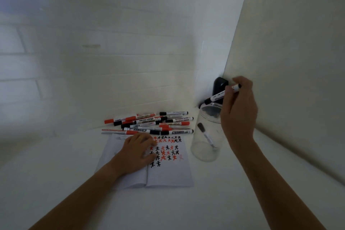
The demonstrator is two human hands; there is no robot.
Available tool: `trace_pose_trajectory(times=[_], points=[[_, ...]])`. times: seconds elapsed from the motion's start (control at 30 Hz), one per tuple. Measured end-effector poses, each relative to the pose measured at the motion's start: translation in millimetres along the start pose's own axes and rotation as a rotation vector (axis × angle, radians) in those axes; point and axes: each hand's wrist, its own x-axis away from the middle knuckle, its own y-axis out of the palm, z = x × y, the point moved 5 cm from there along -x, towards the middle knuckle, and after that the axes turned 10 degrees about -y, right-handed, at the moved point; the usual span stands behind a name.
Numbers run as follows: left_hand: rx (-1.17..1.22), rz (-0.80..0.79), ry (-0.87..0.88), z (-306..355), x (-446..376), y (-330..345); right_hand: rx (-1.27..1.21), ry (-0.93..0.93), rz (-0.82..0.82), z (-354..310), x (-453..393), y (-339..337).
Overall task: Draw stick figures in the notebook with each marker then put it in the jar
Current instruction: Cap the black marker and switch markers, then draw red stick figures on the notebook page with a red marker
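markers (149, 122) lie in a pile at 12 o'clock from the notebook (168, 173), many not used yet, i think. left hand (135, 152) lies flat on the page, fingers loose. rows of red and black stick figures (165, 150) fill the page. jar (207, 136) at 3 o'clock has one marker inside. right hand (239, 110) pinches a black marker (222, 94) over its mouth. labels too blurry to read.

Black-capped marker (222, 93) tilted above clear jar (206, 136), open notebook (168, 172) beside, marker pile (149, 123) behind.
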Motion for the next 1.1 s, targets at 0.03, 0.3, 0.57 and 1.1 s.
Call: trace_pose_trajectory(times=[0.03, 0.3, 0.57, 1.1], points=[[-0.001, 0.001, -0.003, 0.1, -0.2, -0.1, 0.066, -0.008, -0.056, 5.3, 0.5, 4.0], [0.011, 0.02, -0.004, -0.5, 0.6, -0.2, 0.23, -0.096, -0.704, 22.9, 31.9, 48.0], [0.053, 0.046, 0.002, 2.2, 0.4, -4.4, 0.301, -0.183, -0.637, 9.5, 30.7, 48.5], [-0.142, 0.363, -0.356, -33.7, -10.7, -47.7, -0.179, -0.162, -0.851, -46.9, 173.0, 127.4]])
